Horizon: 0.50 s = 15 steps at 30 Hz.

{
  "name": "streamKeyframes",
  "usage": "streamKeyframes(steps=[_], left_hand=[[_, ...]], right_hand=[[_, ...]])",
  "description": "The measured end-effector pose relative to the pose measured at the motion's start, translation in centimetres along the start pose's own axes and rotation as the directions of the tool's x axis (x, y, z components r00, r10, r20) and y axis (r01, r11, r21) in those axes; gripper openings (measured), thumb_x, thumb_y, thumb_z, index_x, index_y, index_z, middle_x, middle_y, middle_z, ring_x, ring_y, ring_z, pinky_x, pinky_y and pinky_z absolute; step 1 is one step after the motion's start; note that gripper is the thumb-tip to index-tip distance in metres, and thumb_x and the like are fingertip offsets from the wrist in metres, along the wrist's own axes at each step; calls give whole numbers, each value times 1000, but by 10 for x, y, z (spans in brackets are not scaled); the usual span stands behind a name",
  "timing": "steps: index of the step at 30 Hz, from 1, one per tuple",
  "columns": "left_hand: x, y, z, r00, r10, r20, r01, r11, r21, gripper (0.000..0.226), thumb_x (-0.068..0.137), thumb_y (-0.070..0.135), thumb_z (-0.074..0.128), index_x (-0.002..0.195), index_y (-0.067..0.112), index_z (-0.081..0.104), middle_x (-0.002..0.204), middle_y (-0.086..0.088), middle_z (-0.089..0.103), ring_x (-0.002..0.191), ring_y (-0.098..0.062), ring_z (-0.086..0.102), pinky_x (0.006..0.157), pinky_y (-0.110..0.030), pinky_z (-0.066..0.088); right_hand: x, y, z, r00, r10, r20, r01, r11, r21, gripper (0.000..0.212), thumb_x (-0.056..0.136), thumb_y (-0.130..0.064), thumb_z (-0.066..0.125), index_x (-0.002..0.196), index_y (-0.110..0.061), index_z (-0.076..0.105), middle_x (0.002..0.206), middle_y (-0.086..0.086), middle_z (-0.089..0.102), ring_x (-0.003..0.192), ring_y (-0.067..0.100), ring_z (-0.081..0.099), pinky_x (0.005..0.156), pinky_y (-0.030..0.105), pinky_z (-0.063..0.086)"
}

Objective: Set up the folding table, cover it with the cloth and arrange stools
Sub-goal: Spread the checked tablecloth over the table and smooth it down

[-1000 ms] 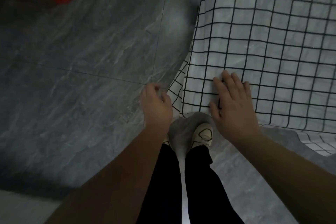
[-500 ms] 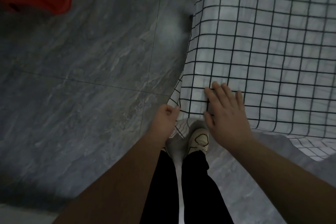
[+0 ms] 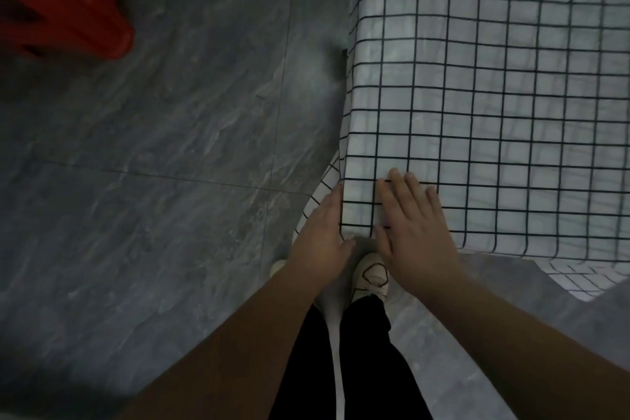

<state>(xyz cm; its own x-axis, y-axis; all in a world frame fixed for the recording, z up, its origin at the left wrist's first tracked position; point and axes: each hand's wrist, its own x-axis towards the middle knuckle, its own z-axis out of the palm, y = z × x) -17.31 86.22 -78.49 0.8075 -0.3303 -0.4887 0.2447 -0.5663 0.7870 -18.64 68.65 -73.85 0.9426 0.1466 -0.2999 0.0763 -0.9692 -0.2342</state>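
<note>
Head view: the task looks well along. The table stands unfolded (it is hidden under its cover, so I judge that from the flat, raised surface), and the cloth (image 3: pixel 494 95), white with a black grid, lies spread over the top with its edges hanging down the near side and the left side. What seems left is the last smoothing at this corner and then the seating: only 1 red stool (image 3: pixel 64 7) shows, well apart from the table at the upper left on the grey floor (image 3: pixel 153 181), not yet drawn up to it.

Neither of the 2 hands grips anything. The right hand (image 3: pixel 414 232) lies flat on the cloth, fingers straight and spread, palm down just inside the near left corner. The left hand (image 3: pixel 322 235) is flat too, fingers straight along the left edge, pressing the hanging flap against the side of the table, thumb at the corner tip. So the cloth's corner sits between the hands, touched by both. Below them a pale shoe (image 3: pixel 371 274) stands close to the table.
</note>
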Motion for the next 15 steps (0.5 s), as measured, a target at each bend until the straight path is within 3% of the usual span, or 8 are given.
streamKeyframes(steps=[3, 6, 9, 12, 13, 15], left_hand=[[9, 9, 0, 996, -58, -68, 54, 997, -61, 53, 90, 45, 57, 140, 45, 42, 136, 22, 53, 120, 8, 51, 103, -22, 45], [6, 7, 3, 990, -101, -95, 96, 994, -59, 53, 88, 41, 60, 139, 45, 46, 118, 24, 57, 103, 13, 51, 86, -4, 38], [7, 7, 9, 981, -165, -102, 154, 981, -116, 40, 94, 25, 57, 132, 35, 55, 111, 21, 60, 100, 10, 56, 81, 0, 36], [9, 8, 9, 967, -249, -50, 233, 949, -213, 40, 95, -1, 55, 122, 29, 56, 100, 23, 60, 84, 24, 56, 72, 2, 39], [9, 9, 7, 961, -275, -17, 266, 942, -205, 41, 94, -2, 56, 123, 27, 57, 100, 21, 62, 84, 23, 57, 72, 0, 40], [10, 13, -3, 958, -279, 62, 284, 953, -107, 44, 92, 4, 60, 131, 25, 57, 114, 11, 66, 100, 6, 62, 80, -9, 42]], right_hand=[[2, 6, 10, 1000, -21, 21, 21, 1000, -20, 64, 100, -38, 36, 157, -12, 23, 165, 10, 17, 153, 28, 8, 122, 54, 13], [3, 11, 21, 999, -36, 9, 36, 998, -46, 65, 101, -39, 34, 158, -13, 19, 166, 9, 13, 154, 27, 3, 123, 52, 8], [3, 13, 28, 999, -43, -26, 41, 998, -44, 64, 101, -40, 33, 158, -13, 20, 165, 9, 13, 154, 27, 4, 123, 52, 6], [3, 13, 28, 999, -42, -18, 42, 998, -37, 64, 101, -40, 33, 158, -13, 19, 166, 9, 12, 154, 27, 3, 123, 50, 3], [3, 12, 27, 999, -38, -8, 38, 999, -30, 65, 100, -40, 33, 158, -13, 19, 166, 9, 12, 154, 27, 2, 123, 50, 2], [3, 11, 23, 1000, -26, 16, 26, 1000, -10, 66, 99, -40, 35, 158, -14, 19, 166, 8, 13, 154, 27, 3, 123, 50, 2]])
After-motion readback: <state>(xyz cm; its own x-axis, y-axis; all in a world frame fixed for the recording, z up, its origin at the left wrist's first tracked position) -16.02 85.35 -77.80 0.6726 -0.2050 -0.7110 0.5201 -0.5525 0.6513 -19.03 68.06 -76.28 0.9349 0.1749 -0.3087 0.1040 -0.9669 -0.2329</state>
